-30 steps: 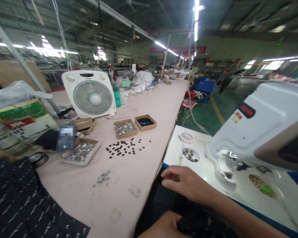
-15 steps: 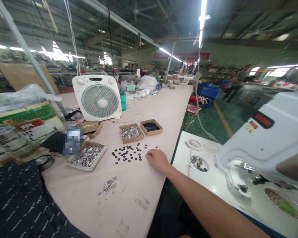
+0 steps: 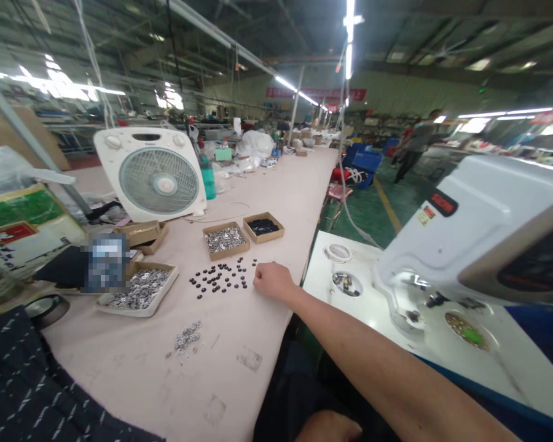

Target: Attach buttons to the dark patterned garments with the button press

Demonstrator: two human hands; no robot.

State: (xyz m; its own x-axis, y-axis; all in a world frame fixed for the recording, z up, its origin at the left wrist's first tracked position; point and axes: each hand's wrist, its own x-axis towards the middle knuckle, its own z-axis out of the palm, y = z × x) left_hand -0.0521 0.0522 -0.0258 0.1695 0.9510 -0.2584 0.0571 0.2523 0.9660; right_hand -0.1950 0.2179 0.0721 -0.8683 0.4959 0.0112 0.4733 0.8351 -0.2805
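My right hand (image 3: 274,282) rests on the table at the right end of a scatter of small black round snap caps (image 3: 216,279). Its fingers are curled closed, and what they hold, if anything, is hidden. At the bottom edge a piece of my left hand (image 3: 329,426) shows over dark clothing; its fingers cannot be made out. Beyond the caps stand a cardboard box of silver metal pieces (image 3: 225,252) and a box of black pieces (image 3: 280,234). A bigger tray of silver pieces (image 3: 166,288) lies to the left, and a small heap of metal bits (image 3: 187,337) nearer me.
A white box fan (image 3: 159,212) stands at the back left. Dark patterned fabric (image 3: 23,380) covers the near left corner. On my right, a white machine (image 3: 447,245) sits on its own white table (image 3: 322,276), across a gap. A person (image 3: 415,147) is in the distance.
The view has swung right, so things sit further left. My right hand remains by the black caps, its fingers more curled under. A piece of my left hand has come in at the bottom.
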